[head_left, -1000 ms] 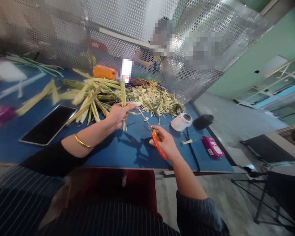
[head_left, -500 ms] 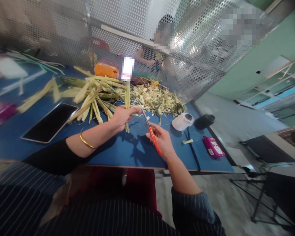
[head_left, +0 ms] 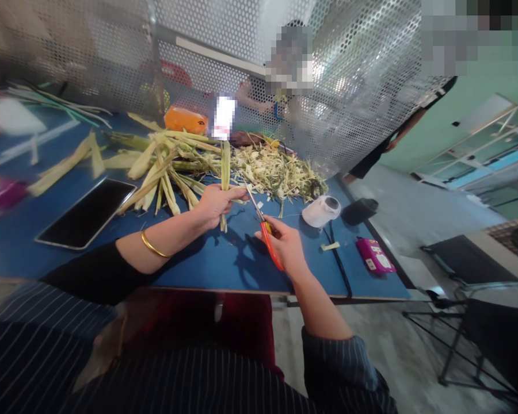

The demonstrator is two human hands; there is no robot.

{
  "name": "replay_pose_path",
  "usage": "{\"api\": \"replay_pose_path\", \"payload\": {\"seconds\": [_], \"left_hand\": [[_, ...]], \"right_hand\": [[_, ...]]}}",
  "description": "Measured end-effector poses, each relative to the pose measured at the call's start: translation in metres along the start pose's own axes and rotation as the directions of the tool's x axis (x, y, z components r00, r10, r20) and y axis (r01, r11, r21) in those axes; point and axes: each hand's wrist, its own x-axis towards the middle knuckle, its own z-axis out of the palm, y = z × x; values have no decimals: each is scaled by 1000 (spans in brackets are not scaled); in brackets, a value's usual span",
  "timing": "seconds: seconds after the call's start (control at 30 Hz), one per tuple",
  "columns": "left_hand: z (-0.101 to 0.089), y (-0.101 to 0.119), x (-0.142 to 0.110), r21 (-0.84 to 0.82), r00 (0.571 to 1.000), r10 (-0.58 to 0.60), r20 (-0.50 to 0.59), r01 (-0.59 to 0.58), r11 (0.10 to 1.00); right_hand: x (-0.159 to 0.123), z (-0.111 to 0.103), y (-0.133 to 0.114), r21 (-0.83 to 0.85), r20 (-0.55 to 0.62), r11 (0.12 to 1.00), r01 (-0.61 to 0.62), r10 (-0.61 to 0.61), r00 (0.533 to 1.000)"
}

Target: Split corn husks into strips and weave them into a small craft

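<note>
My left hand (head_left: 218, 204) is closed around a strip of pale green corn husk (head_left: 225, 167), held upright above the table, its lower end sticking out below my fist. Red-handled scissors (head_left: 268, 238) are gripped in my right hand (head_left: 287, 244), their blades angled up toward my left fingertips, where a small piece of husk shows. Behind my left hand lies a heap of long husks (head_left: 155, 164). A pile of shredded husk scraps (head_left: 280, 172) spreads just beyond the scissors.
On the blue table (head_left: 190, 264) lie a dark-screened tablet (head_left: 86, 215), an orange packet (head_left: 185, 119), a white thread spool (head_left: 322, 211), a black spool (head_left: 360, 211) and a purple packet (head_left: 376, 256). A perforated metal screen (head_left: 224, 52) stands behind, with a person beyond it. Folding chairs are at right.
The scissors have tilted slightly, and a bit of yellow on their handle now shows. Another person's arm and dark clothing have appeared beside the screen at right. My left hand keeps its hold.
</note>
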Motion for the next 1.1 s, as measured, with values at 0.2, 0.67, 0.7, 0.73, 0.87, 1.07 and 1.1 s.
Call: {"api": "replay_pose_path", "payload": {"seconds": [0.2, 0.67, 0.7, 0.73, 0.87, 1.07, 1.1], "left_hand": [[-4, 0, 5, -29, 1000, -14, 0, 14, 999], [0, 16, -2, -102, 985, -97, 146, 112, 988], [0, 15, -3, -111, 983, -86, 161, 105, 988], [1, 15, -4, -118, 982, -70, 178, 92, 989], [2, 15, -6, -141, 981, 3, 196, 26, 990], [-4, 15, 2, -114, 998, 67, 3, -66, 991], [-5, 14, 4, -107, 998, 54, -29, -57, 993]], "right_hand": [[5, -8, -1, -159, -51, 987, 24, -33, 998], [63, -26, -7, -927, 96, 357, 111, -57, 994], [64, -23, -12, -885, 118, 438, 156, -111, 987], [65, -18, -17, -805, 135, 553, 215, -183, 974], [74, 11, -34, -274, 341, 863, 424, -325, 882], [76, 24, -32, -182, 67, 922, 342, -336, 940], [75, 21, -31, -180, 32, 927, 328, -328, 944]]}}
